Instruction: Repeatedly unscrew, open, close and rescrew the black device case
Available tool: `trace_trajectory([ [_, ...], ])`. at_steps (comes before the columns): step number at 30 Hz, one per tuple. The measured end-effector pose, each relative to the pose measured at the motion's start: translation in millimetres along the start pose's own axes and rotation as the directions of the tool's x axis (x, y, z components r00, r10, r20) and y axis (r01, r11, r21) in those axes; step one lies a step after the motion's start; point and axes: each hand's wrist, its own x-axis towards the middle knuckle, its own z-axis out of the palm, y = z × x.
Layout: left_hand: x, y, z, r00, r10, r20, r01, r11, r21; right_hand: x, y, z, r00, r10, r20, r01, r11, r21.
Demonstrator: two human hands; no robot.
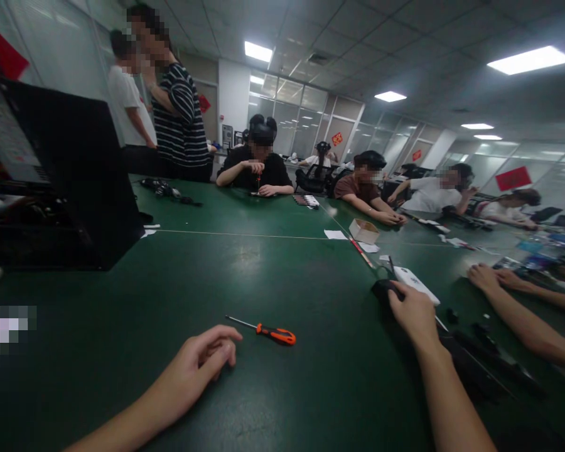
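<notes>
My left hand (209,356) rests above the near part of the green table (179,301), with loosely bent fingers and nothing in them. Just beyond its fingertips lies an orange and black screwdriver (277,334), its metal shaft pointing left. Over on the right, my right hand (414,309) has its fingers closed on a black object (381,289), mostly hidden and blurred, so its kind is unclear. A white phone-like slab (417,285) lies right behind that hand.
A black computer case (85,176) stands open at the left. Dark parts (487,358) lie right of my right forearm. Another person's hands (487,276) rest farther right. A small box (363,231) and papers (335,235) sit mid-table. Several people sit across; two stand at back left.
</notes>
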Motion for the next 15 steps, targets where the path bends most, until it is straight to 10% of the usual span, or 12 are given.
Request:
trace_trajectory([
  [15, 1, 14, -0.1, 0.999, 0.033, 0.027, -0.036, 0.991, 0.128, 4, -1, -1, 0.993, 0.011, 0.120, -0.005, 0.999, -0.047],
])
